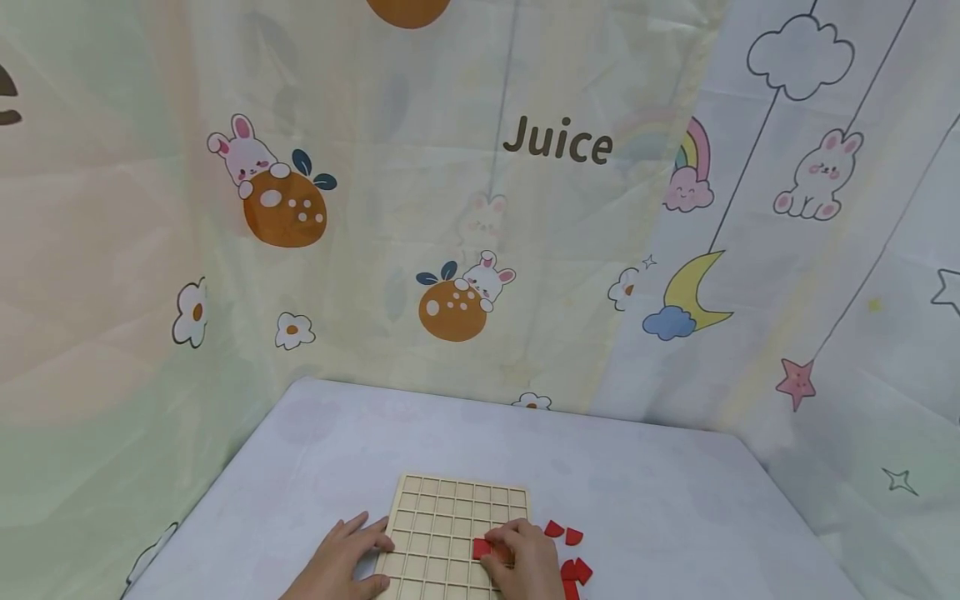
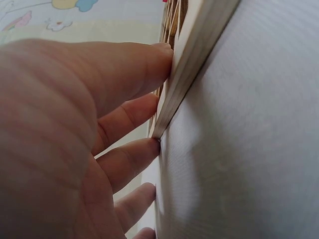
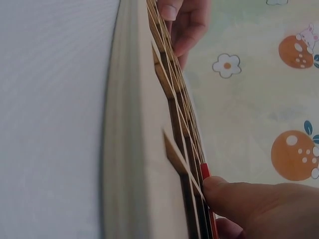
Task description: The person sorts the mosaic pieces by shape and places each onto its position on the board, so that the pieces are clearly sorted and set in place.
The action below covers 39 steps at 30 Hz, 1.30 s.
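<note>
A light wooden grid board (image 1: 438, 525) lies on the table with rows of square cells. My left hand (image 1: 339, 562) is at its left edge, thumb and fingers spread. In the left wrist view, fingertips touch the side of the board (image 2: 187, 64). Over the right part of the grid, my right hand (image 1: 531, 562) pinches a red square tile (image 1: 481, 548) between thumb and fingers, low at the cells. In the right wrist view the thumb lies against the red tile (image 3: 205, 172); part of it is hidden behind the hand.
To the right of the board lie several loose red pieces, among them a quarter-round piece (image 1: 573, 536) and another quarter-round piece (image 1: 553, 529). More red pieces (image 1: 582, 572) cluster beside my right hand. Printed cloth (image 1: 375, 250) hangs behind the pale table (image 1: 637, 475).
</note>
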Tool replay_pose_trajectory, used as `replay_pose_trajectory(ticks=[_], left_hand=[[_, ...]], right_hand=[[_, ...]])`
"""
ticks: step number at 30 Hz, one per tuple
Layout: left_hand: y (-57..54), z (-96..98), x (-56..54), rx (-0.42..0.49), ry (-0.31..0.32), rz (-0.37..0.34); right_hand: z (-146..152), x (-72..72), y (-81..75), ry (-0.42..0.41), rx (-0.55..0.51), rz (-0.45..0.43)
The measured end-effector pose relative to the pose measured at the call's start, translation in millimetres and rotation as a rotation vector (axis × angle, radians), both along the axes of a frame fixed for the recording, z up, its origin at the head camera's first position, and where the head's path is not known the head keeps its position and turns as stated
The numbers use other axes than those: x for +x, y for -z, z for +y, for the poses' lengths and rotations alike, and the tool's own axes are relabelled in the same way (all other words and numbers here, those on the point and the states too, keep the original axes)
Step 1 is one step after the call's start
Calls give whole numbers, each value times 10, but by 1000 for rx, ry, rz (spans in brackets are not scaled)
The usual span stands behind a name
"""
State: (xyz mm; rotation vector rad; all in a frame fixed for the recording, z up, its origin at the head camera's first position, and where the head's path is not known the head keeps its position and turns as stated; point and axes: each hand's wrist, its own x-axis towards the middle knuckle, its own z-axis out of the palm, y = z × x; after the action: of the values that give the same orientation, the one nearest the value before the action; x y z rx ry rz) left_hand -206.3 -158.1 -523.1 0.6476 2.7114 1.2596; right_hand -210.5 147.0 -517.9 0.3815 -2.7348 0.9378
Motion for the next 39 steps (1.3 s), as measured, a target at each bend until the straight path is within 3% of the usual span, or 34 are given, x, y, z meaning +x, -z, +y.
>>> replay_pose_trajectory(ticks=[6, 15, 26, 31, 39], left_hand=[[-1, 2, 0, 0, 1, -7], [-3, -4, -5, 3, 3, -28], [-12, 3, 13, 6, 6, -4], [-13, 1, 19, 1, 1, -4], [-1, 12, 4, -5, -12, -13]], right_hand=[[4, 7, 19, -14, 21, 40], [18, 18, 13, 6, -26, -25], [154, 44, -41, 30, -27, 12], [302, 68, -120, 75, -52, 18], [577, 45, -202, 284, -109, -130]])
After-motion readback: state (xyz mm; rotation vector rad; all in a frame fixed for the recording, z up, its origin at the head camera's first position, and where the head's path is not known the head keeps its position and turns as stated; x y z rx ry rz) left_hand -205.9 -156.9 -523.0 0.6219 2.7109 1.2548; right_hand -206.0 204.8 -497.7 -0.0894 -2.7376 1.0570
